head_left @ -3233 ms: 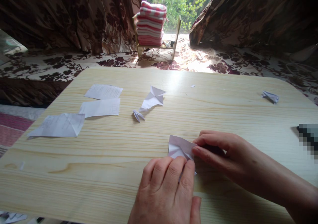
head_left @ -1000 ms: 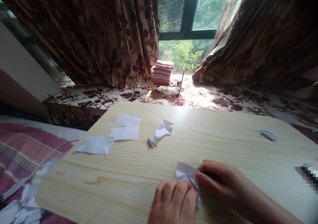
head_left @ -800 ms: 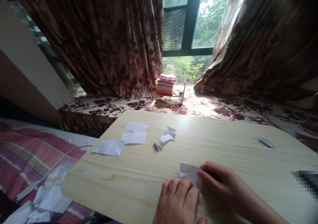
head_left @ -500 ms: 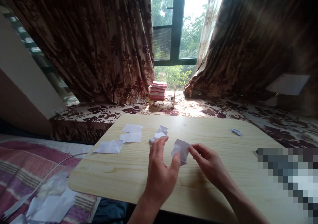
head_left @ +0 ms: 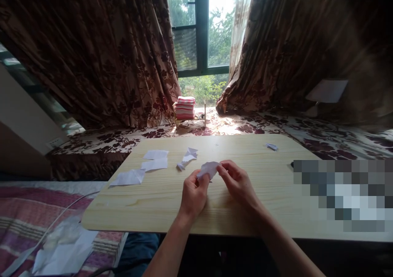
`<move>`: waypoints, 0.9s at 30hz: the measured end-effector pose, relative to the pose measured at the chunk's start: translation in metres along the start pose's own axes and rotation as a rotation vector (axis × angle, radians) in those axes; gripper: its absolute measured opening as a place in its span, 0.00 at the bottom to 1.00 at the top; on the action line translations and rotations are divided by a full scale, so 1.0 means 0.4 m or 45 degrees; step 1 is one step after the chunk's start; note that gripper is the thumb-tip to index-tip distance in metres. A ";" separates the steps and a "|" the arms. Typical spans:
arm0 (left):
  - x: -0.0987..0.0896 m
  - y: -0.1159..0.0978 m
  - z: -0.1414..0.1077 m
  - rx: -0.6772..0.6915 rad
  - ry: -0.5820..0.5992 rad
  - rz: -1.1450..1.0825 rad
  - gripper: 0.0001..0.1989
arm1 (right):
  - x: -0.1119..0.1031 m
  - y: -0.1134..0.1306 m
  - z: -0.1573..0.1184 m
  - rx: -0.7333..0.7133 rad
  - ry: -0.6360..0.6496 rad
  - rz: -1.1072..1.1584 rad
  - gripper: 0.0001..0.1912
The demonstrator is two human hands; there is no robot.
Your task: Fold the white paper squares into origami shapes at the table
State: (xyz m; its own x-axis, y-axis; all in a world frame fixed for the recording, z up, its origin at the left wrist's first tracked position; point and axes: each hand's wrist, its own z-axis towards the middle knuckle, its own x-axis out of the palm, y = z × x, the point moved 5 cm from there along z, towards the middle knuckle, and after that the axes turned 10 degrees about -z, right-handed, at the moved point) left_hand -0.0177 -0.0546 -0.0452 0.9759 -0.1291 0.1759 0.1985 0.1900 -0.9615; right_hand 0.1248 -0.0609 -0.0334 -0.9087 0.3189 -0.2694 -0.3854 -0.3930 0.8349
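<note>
A small piece of white paper (head_left: 208,169) is held between my two hands, just above the wooden table (head_left: 147,203). My left hand (head_left: 195,190) pinches its left side, thumb on top. At its right edge, my right hand (head_left: 238,181) grips with thumb and fingertips. Beyond my left hand lies a folded paper piece (head_left: 189,154), with a small crumpled scrap (head_left: 180,166) beside it. Farther left are flat paper sheets (head_left: 154,163) and a creased sheet (head_left: 128,177). A small folded paper (head_left: 271,146) rests near the far right corner.
A pixelated area hides the table's right side. On the bed (head_left: 18,203) at left are loose papers (head_left: 66,256), a plastic bag (head_left: 66,230) and a cable (head_left: 64,208). Behind the table, a small rack holds folded striped cloths (head_left: 185,108) on the window seat.
My left hand has gone from spread fingers to a pinch on the paper. The paper has tilted between both hands. The whole view has shifted somewhat to the right.
</note>
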 end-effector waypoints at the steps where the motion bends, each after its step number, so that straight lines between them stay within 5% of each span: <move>1: -0.001 0.000 0.001 0.001 0.001 0.004 0.10 | -0.002 0.001 -0.001 -0.008 -0.004 0.005 0.13; 10: -0.002 0.013 0.007 -0.014 -0.009 -0.110 0.11 | -0.009 0.009 -0.004 -0.056 -0.008 0.005 0.10; 19: 0.008 -0.006 0.004 -0.041 0.116 -0.275 0.14 | -0.029 0.015 -0.003 -0.091 -0.177 -0.027 0.08; 27: 0.011 0.001 0.006 -0.051 0.081 -0.156 0.07 | -0.038 0.026 -0.005 -0.153 -0.220 -0.077 0.09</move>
State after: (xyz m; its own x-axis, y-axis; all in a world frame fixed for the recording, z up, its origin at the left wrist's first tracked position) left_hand -0.0130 -0.0529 -0.0443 0.9365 -0.2107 0.2804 0.3111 0.1299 -0.9415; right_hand 0.1343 -0.0717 -0.0216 -0.8461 0.4842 -0.2227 -0.4644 -0.4649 0.7537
